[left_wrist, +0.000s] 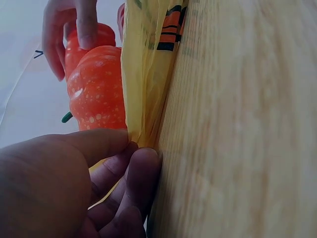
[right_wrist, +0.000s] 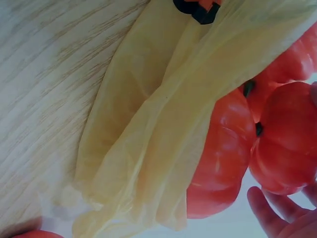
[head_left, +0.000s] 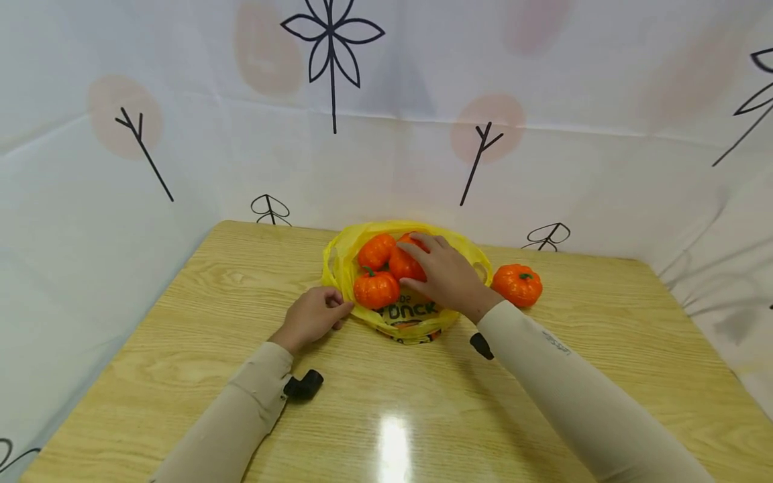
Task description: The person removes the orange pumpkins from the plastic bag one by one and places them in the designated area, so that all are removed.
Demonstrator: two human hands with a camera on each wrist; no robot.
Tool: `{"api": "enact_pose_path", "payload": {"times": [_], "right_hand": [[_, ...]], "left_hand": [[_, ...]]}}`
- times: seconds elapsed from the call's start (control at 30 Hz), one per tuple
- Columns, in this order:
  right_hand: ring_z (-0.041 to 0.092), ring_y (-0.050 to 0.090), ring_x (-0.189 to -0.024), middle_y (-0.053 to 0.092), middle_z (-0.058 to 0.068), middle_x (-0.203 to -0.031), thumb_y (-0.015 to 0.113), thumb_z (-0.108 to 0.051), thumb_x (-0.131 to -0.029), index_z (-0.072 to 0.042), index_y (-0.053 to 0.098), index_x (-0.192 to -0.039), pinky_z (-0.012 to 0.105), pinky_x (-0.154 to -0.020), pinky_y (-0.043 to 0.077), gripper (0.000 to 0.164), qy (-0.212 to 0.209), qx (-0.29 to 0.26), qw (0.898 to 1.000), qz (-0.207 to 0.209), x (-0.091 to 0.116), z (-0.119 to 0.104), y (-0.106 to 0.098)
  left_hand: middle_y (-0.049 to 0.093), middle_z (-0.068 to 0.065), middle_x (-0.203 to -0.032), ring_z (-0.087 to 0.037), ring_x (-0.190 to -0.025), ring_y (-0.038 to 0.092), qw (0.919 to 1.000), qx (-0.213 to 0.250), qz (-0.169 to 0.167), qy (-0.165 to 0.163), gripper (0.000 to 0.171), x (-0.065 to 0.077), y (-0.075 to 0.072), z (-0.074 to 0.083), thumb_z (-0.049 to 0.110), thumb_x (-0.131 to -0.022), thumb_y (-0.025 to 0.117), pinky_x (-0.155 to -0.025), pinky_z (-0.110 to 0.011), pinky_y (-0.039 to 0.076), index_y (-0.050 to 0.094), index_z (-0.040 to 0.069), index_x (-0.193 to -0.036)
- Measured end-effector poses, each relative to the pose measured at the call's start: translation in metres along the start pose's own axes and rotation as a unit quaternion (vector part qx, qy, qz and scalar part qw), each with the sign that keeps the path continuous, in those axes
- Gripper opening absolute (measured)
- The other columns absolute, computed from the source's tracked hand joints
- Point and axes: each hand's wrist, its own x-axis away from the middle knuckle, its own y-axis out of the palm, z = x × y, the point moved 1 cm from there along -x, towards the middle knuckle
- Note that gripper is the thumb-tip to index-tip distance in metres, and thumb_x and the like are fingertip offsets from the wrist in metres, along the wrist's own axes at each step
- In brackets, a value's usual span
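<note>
A yellow plastic bag (head_left: 338, 272) lies spread open on the table, with dark printing on its inside. My left hand (head_left: 311, 316) pinches its near left edge between thumb and fingers, as the left wrist view shows. Over the bag's opening, my right hand (head_left: 448, 276) grips an orange toy pumpkin (head_left: 404, 263), fingers on its far side and thumb on the near side. Two more orange pumpkins sit beside it in the bag: one at the back (head_left: 376, 251) and one in front with a green stem (head_left: 377, 290). In the right wrist view, bag folds partly hide a pumpkin (right_wrist: 225, 158).
Another orange pumpkin (head_left: 518, 286) with a green stem stands on the wooden table (head_left: 229, 302), just right of the bag. A white cloth (head_left: 392, 168) printed with plants hangs behind the table and along its sides. Dark wrist cameras (head_left: 304, 386) stick out from both sleeves.
</note>
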Motion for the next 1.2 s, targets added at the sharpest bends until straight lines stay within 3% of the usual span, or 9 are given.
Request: {"api": "enact_pose_path", "payload": {"times": [0.2,0.37,0.5,0.7,1.2], "right_hand": [[0.037,0.047,-0.131,0.045,0.015,-0.148,0.072,-0.047,-0.090,-0.017,0.049,-0.146,0.051,-0.103,0.048,0.068,0.013,-0.018,0.999,0.028,0.008,-0.004,-0.006],[0.036,0.046,-0.134,0.044,0.012,-0.149,0.072,-0.050,-0.089,-0.020,0.048,-0.147,0.052,-0.090,0.055,0.069,0.037,-0.034,0.998,0.043,0.016,-0.006,-0.009],[0.036,0.054,-0.124,0.045,0.013,-0.147,0.073,-0.051,-0.088,-0.021,0.047,-0.147,0.054,-0.081,0.057,0.071,0.052,-0.047,0.996,0.055,0.023,-0.005,-0.011],[0.033,0.063,-0.108,0.048,0.012,-0.142,0.079,-0.047,-0.083,-0.017,0.049,-0.145,0.048,-0.088,0.056,0.074,0.051,-0.072,0.992,0.085,0.034,-0.002,-0.012],[0.038,0.054,-0.116,0.042,0.018,-0.136,0.082,-0.033,-0.083,-0.023,0.045,-0.148,0.042,-0.075,0.058,0.076,0.071,-0.126,0.977,0.157,0.063,-0.006,-0.010]], "left_hand": [[0.068,0.005,-0.068,-0.013,-0.063,0.060,1.0000,-0.001,0.001,0.001,0.023,0.001,-0.002,0.000,0.041,-0.096,0.065,-0.066,-0.029,0.041,0.067,0.019,-0.089],[0.068,0.006,-0.067,-0.013,-0.063,0.060,1.0000,-0.002,0.007,0.005,0.025,0.001,-0.002,-0.001,0.042,-0.097,0.064,-0.065,-0.029,0.041,0.066,0.019,-0.087],[0.068,0.006,-0.067,-0.013,-0.063,0.060,1.0000,-0.001,0.007,0.006,0.025,0.001,-0.002,-0.001,0.041,-0.097,0.063,-0.065,-0.029,0.041,0.066,0.019,-0.087],[0.069,0.006,-0.069,-0.012,-0.064,0.061,1.0000,-0.002,0.001,0.004,0.025,0.001,-0.001,-0.001,0.042,-0.097,0.063,-0.067,-0.029,0.042,0.066,0.019,-0.089],[0.068,0.007,-0.067,-0.014,-0.064,0.059,1.0000,-0.006,0.003,0.004,0.023,0.001,0.002,-0.001,0.042,-0.096,0.064,-0.067,-0.030,0.041,0.067,0.020,-0.088]]}}
